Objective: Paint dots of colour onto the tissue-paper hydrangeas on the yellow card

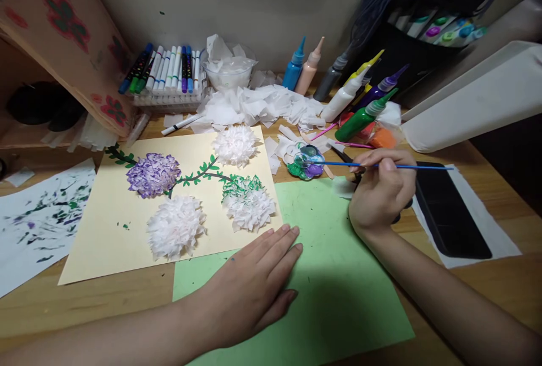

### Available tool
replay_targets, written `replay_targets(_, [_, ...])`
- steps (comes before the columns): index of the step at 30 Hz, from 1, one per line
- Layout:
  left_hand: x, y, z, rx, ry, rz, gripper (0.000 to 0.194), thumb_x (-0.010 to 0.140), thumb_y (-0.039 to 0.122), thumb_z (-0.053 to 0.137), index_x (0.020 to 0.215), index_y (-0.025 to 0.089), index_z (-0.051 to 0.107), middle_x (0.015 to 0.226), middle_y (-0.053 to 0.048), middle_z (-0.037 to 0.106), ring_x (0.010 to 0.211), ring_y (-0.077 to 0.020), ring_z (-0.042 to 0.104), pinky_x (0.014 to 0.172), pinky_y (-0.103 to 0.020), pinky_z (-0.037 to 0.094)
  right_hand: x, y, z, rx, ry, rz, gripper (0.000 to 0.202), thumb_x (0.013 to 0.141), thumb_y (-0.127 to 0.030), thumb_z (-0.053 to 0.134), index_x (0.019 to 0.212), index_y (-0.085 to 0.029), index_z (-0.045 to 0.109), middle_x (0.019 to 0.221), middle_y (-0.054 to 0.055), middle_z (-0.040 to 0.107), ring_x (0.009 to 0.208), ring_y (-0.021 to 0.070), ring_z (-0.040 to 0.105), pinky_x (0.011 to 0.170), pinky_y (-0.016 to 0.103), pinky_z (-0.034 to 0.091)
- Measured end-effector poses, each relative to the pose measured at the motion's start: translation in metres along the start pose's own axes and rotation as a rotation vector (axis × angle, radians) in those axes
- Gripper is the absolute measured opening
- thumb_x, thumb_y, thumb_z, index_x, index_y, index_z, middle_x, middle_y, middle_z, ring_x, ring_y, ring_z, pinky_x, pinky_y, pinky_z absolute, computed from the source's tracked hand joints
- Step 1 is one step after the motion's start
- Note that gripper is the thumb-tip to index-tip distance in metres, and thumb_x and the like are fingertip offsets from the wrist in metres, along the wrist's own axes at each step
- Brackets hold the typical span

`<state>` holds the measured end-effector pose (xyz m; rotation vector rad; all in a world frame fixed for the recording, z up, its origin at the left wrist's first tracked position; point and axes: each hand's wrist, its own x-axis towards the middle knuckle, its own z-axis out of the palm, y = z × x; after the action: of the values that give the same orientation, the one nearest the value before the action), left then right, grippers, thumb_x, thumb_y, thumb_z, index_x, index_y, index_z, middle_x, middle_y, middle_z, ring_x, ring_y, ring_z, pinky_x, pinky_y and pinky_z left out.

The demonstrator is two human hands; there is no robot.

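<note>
My right hand [383, 188] holds a thin blue paintbrush [406, 166], its tip over a small palette [305, 161] with green, purple and dark paint. My left hand [262, 278] lies flat, fingers spread, on a green sheet [342, 275], fingertips close to the cream paper's edge. On the cream paper [105, 242] are a purple-tipped flower [154, 175], two white tissue flowers [175, 227] and one partly green flower [249, 203], joined by painted stems with green leaves.
Behind the paper are white tissue scraps [262, 106], a bowl of tissue [228, 66] and a marker rack [169, 95]. Paint bottles [358, 123] stand behind the palette. A black phone [453, 213] lies right, a paint-smeared sheet [42, 219] left.
</note>
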<state>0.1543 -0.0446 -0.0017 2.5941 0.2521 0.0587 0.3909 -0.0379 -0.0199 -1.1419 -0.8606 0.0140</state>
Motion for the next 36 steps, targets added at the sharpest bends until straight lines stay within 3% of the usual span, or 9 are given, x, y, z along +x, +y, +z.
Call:
replay_targets(2, [0.000, 0.000, 0.000, -0.007, -0.004, -0.006, 0.052, 0.091, 0.026, 0.043, 0.138, 0.006, 0.032, 0.148, -0.017, 0.030, 0.137, -0.0292, 0.028, 0.110, -0.044, 0.035, -0.005, -0.005, 0.003, 0.028, -0.014, -0.077, 0.014, 0.079, -0.018, 0.046, 0.069, -0.018, 0.055, 0.065, 0.000, 0.052, 0.062, 0.0145, 0.051, 0.055, 0.031, 0.036])
replay_targets(4, [0.000, 0.000, 0.000, -0.014, -0.011, -0.013, 0.052, 0.091, 0.026, 0.043, 0.138, 0.007, 0.032, 0.149, -0.017, 0.030, 0.137, -0.0290, 0.029, 0.110, -0.044, 0.035, -0.012, -0.012, 0.006, 0.049, -0.118, -0.099, 0.015, 0.080, -0.018, 0.044, 0.070, -0.019, 0.056, 0.065, 0.001, 0.054, 0.062, 0.0160, 0.052, 0.058, 0.033, 0.037])
replay_targets(7, [0.001, 0.000, -0.001, -0.017, -0.022, -0.017, 0.051, 0.091, 0.026, 0.043, 0.137, 0.007, 0.033, 0.149, -0.017, 0.029, 0.136, -0.0293, 0.030, 0.110, -0.044, 0.034, -0.022, -0.022, 0.008, 0.119, -0.322, -0.008, 0.019, 0.082, -0.020, 0.041, 0.073, -0.021, 0.057, 0.065, 0.001, 0.057, 0.060, 0.0168, 0.053, 0.061, 0.036, 0.039])
replay_targets(9, [0.001, 0.000, -0.001, -0.018, -0.028, -0.017, 0.051, 0.091, 0.027, 0.042, 0.137, 0.006, 0.033, 0.149, -0.017, 0.029, 0.136, -0.0297, 0.030, 0.110, -0.044, 0.034, -0.026, -0.026, 0.008, 0.160, -0.380, 0.077, 0.020, 0.084, -0.021, 0.040, 0.074, -0.021, 0.057, 0.065, 0.001, 0.057, 0.061, 0.0166, 0.053, 0.061, 0.035, 0.041])
replay_targets(16, [0.000, 0.000, -0.002, -0.052, -0.032, -0.020, 0.051, 0.092, 0.029, 0.040, 0.137, 0.006, 0.034, 0.150, -0.016, 0.028, 0.137, -0.0288, 0.027, 0.112, -0.043, 0.031, -0.026, -0.028, 0.009, 0.198, -0.360, 0.247, 0.018, 0.085, -0.020, 0.044, 0.073, -0.019, 0.057, 0.067, 0.001, 0.056, 0.063, 0.0149, 0.055, 0.060, 0.032, 0.042])
replay_targets(24, [-0.001, -0.001, 0.002, -0.059, -0.021, -0.017, 0.051, 0.093, 0.030, 0.038, 0.138, 0.007, 0.033, 0.151, -0.015, 0.026, 0.138, -0.0284, 0.026, 0.113, -0.042, 0.029, -0.026, -0.029, 0.007, 0.094, -0.378, -0.037, 0.019, 0.084, -0.024, 0.046, 0.069, -0.021, 0.058, 0.061, 0.001, 0.057, 0.060, 0.0179, 0.052, 0.064, 0.036, 0.038])
replay_targets(36, [-0.001, 0.000, 0.001, -0.069, -0.010, -0.018, 0.051, 0.092, 0.029, 0.040, 0.137, 0.006, 0.034, 0.150, -0.016, 0.027, 0.137, -0.0291, 0.028, 0.112, -0.043, 0.030, -0.027, -0.026, 0.007, 0.052, -0.376, -0.187, 0.021, 0.083, -0.020, 0.042, 0.067, -0.021, 0.056, 0.057, 0.001, 0.058, 0.057, 0.0172, 0.049, 0.060, 0.034, 0.038])
